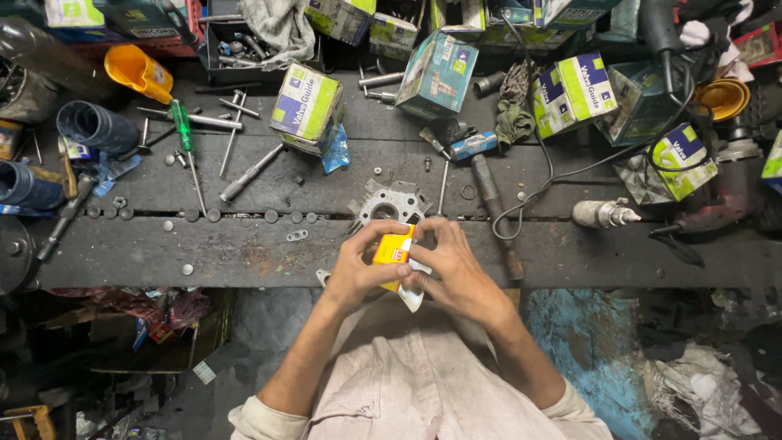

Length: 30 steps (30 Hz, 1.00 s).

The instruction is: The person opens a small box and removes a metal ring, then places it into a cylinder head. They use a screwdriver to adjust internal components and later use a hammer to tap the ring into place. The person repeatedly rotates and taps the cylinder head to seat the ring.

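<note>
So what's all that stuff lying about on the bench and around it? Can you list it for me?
Small carton: one, yellow and orange, held between both hands over the bench's near edge.
Workbench: one, dark and greasy, across the middle.
Cardboard boxes: several, white, green and blue, on the far half of the bench.
Finned metal part: one, grey, just beyond the hands.
Screwdriver: one, green handle, far left.
Funnel: one, yellow, far left corner.
Plastic cups: two, dark blue, left edge.
Power drill: one, dark red, right, with black cable.
Rag: one, grey-green, centre back.
Left hand: grips the carton's left side.
Right hand: grips the carton's right side.
</note>
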Motion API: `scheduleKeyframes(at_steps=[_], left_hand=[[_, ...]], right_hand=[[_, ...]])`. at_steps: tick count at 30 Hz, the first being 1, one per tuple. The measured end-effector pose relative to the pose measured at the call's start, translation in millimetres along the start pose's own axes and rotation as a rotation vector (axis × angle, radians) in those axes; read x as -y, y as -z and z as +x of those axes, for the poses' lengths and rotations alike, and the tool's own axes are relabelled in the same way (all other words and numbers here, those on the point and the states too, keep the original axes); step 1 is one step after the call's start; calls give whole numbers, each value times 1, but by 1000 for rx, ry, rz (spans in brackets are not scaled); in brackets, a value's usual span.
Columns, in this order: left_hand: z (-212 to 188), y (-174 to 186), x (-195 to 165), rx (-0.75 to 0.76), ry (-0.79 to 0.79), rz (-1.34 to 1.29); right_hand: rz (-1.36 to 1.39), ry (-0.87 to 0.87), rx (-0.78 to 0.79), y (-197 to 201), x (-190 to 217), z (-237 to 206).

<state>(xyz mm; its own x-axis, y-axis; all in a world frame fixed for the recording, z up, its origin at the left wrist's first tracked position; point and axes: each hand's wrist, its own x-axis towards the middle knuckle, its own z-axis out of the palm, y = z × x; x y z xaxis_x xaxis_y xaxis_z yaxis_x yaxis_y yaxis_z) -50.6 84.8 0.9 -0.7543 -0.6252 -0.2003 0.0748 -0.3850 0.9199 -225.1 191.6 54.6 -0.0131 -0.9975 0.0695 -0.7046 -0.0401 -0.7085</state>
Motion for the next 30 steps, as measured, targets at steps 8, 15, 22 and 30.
scheduleKeyframes(at_steps=[8,15,22,30], left_hand=[[5,13,-24,135,-132,219],[9,18,-26,86,18,-3],[-1,29,-17,83,7,-62],[-16,37,5,-15,-77,-386]], right_hand=[[167,121,-155,-37,-23,-1],[132,115,-152,-25,-23,9],[139,171,-58,-18,-13,24],[609,-168,-368,1,-30,54]])
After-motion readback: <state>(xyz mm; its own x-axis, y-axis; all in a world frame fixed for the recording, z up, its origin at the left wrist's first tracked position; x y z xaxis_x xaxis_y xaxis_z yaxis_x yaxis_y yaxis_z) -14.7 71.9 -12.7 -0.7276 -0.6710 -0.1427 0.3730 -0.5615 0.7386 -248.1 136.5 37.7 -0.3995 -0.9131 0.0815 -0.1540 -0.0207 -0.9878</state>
